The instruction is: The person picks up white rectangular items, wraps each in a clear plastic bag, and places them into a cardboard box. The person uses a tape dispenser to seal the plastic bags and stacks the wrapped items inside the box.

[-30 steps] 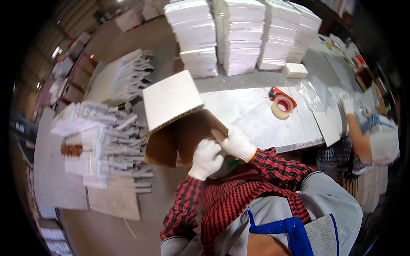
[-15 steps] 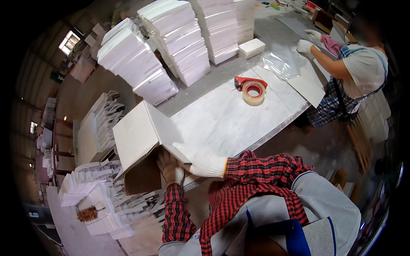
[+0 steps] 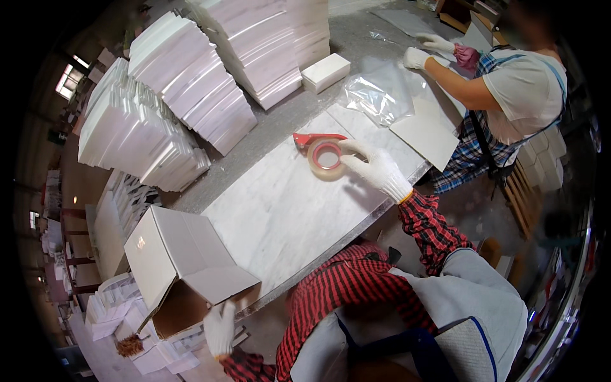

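Right hand (image 3: 380, 170), knit-gloved: fingers (image 3: 356, 147) parted at glossy round tape roll (image 3: 314, 162) in red dispenser (image 3: 307, 139) on smooth, grey-streaked worktop (image 3: 267, 197). Left hand (image 3: 220, 329) at flap (image 3: 217, 284) of cardboard box (image 3: 149, 249) (cannot tell if either grips).

"What sort of place is this?"
"A packing workshop, by the look of it: a red tape dispenser (image 3: 327, 157) at the right fingers (image 3: 354, 146), an open carton (image 3: 194, 245) by the left fingers (image 3: 224, 311)."
"What else shows it?"
"Clear plastic bags (image 3: 377, 95) beyond the right fingers, tall stacks of white slabs (image 3: 191, 79) farther out, and a gloved co-worker (image 3: 525, 95) rightward of them."
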A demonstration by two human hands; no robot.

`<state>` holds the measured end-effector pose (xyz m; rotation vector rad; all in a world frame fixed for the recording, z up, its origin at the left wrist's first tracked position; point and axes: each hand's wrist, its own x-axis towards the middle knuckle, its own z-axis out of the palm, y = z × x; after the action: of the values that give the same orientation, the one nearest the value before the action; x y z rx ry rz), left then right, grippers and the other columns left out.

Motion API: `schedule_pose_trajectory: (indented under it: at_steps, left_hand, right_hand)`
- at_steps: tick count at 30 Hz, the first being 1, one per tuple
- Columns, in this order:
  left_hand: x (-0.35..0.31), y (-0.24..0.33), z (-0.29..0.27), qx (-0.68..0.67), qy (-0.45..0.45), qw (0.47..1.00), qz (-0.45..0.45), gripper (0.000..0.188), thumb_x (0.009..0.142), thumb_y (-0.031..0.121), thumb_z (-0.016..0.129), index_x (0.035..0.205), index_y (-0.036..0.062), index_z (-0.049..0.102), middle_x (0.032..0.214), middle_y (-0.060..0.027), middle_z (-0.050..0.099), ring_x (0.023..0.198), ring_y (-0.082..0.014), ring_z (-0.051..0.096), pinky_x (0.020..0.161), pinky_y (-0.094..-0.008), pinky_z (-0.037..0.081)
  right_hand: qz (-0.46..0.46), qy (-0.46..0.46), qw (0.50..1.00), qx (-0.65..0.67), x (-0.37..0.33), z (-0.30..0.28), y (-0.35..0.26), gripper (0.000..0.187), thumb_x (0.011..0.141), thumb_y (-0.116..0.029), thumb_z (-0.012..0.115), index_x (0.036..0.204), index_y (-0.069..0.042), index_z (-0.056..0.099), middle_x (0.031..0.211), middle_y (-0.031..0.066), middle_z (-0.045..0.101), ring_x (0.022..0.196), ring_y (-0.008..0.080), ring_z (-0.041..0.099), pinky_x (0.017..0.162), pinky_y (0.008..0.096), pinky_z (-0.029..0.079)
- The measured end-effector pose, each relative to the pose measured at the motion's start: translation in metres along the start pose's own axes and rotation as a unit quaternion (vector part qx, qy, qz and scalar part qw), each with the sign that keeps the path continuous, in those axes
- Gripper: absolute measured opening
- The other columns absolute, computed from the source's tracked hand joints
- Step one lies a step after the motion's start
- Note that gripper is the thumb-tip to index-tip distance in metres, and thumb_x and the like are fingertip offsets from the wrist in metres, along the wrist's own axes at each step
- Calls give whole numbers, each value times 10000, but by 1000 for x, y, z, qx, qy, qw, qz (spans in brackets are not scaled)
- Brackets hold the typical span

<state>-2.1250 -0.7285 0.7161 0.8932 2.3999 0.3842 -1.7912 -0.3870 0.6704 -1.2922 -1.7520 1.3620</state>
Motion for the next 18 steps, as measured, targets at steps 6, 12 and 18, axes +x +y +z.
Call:
schedule_pose_trajectory:
  at_steps: [6,12,18]
  left_hand:
    - [-42,99,4,-167,-76,969,165,330,977,133,564,1210,-50,711,1075,-121,743,998,-191,661,921,-308,495]
    - [3,177,43,-115,-132,968,182,395,953,256,674,1250,-3,700,1196,-221,721,1131,-339,684,995,-383,511]
    - [22,233,57,-71,-142,933,322,364,940,200,680,1244,2,705,1193,-213,723,1124,-332,685,988,-378,514]
  right_hand:
    - [-50,36,994,-89,50,-4,19,477,944,-320,644,1339,-54,640,1129,169,731,903,274,713,812,388,564]
    - [36,295,875,-383,187,-68,66,569,877,-452,674,1256,-27,665,1240,243,646,1076,438,671,967,508,526]
    - [41,255,897,-359,213,-70,114,267,893,-337,665,969,-91,735,1058,137,716,1023,334,685,896,456,531]
